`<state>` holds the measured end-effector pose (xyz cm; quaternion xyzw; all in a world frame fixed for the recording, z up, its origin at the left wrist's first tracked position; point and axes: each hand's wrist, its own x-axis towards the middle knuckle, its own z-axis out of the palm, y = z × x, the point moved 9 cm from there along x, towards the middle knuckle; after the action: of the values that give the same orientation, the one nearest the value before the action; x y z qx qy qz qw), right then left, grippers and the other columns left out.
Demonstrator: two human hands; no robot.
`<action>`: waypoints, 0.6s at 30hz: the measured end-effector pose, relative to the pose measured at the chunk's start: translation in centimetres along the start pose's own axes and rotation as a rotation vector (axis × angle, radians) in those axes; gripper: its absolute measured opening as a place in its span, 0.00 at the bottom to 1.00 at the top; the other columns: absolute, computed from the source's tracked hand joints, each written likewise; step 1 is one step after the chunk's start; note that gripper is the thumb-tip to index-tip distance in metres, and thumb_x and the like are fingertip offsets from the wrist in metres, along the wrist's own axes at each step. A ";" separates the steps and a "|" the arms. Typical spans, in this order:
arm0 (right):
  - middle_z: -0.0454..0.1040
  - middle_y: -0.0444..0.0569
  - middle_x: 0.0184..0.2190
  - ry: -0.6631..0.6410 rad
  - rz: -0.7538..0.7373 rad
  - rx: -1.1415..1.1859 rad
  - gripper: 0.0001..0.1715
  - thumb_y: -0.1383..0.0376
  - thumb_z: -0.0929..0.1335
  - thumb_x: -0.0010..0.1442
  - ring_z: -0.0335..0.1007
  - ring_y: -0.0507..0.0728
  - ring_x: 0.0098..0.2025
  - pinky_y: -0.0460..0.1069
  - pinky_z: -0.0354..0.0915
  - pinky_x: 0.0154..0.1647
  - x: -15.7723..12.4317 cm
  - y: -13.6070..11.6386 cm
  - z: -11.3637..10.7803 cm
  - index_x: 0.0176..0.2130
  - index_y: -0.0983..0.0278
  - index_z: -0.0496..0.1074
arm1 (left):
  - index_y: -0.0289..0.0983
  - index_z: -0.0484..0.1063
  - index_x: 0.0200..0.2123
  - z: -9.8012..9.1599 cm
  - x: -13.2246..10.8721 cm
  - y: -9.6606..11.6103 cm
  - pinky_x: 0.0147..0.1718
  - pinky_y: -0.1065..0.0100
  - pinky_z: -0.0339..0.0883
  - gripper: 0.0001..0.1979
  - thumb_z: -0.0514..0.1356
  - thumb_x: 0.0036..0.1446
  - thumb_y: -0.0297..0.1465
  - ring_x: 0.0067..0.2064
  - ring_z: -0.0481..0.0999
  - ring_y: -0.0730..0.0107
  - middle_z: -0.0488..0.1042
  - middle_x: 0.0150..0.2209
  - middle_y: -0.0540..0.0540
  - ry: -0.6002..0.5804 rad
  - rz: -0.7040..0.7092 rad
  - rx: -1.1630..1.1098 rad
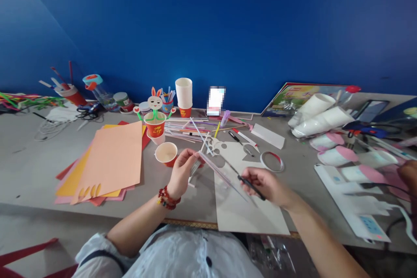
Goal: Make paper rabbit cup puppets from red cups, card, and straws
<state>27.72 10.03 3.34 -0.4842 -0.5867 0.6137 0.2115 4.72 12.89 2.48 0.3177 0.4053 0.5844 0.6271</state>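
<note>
My left hand (182, 171), with a beaded bracelet on its wrist, pinches several thin pale drinking straws (217, 170) that slant down to the right. In my right hand (265, 182) is a pair of black-handled scissors (252, 187), its blades aimed up and left beside the straws. Whether the blades touch the straws I cannot tell. Under both lies a white sheet of card (250, 217), with a cut-out card (233, 151) beyond it. Left of my left hand stands an open paper cup (166, 153). Behind that, a red cup (155, 125) bears a paper rabbit (155, 103).
Coloured paper sheets (114, 160) are stacked at the left. Loose straws (184, 130), pens and a roll of tape (272, 161) lie behind my hands. A power strip (339, 195) and wrapped paper cups (322, 121) are on the right; a cup stack (184, 91) stands near the blue wall.
</note>
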 end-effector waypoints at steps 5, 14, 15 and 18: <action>0.76 0.47 0.28 -0.070 0.009 -0.010 0.22 0.49 0.72 0.56 0.70 0.51 0.27 0.44 0.62 0.25 -0.4 -2.0 2.3 0.32 0.63 0.64 | 0.38 0.65 0.34 -0.2 0.1 -0.1 0.34 0.70 0.69 0.13 0.65 0.55 0.39 0.34 0.74 0.71 0.74 0.30 0.51 0.011 0.048 0.081; 0.74 0.44 0.25 -0.129 0.190 -0.101 0.21 0.50 0.71 0.55 0.68 0.50 0.23 0.39 0.55 0.11 -0.7 0.7 5.2 0.31 0.62 0.63 | 0.39 0.75 0.47 -0.2 0.1 0.6 0.39 0.68 0.66 0.15 0.60 0.60 0.40 0.35 0.72 0.69 0.74 0.32 0.49 -0.028 0.225 0.352; 0.72 0.42 0.23 -0.115 0.183 -0.105 0.22 0.49 0.72 0.54 0.66 0.49 0.22 0.39 0.55 0.11 -0.6 1.0 5.4 0.30 0.62 0.62 | 0.39 0.77 0.44 -0.2 0.1 0.5 0.39 0.68 0.66 0.14 0.60 0.61 0.40 0.36 0.72 0.68 0.75 0.33 0.48 -0.034 0.219 0.391; 0.69 0.40 0.21 -0.093 0.166 -0.099 0.24 0.47 0.71 0.55 0.63 0.48 0.19 0.39 0.53 0.11 -0.2 2.1 5.4 0.30 0.62 0.61 | 0.38 0.78 0.42 -0.3 0.1 0.2 0.39 0.68 0.66 0.14 0.58 0.62 0.40 0.37 0.73 0.66 0.76 0.33 0.46 -0.036 0.181 0.442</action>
<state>23.89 6.61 0.57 -0.5121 -0.5832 0.6213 0.1084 4.34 12.98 2.51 0.4925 0.4819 0.5296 0.4947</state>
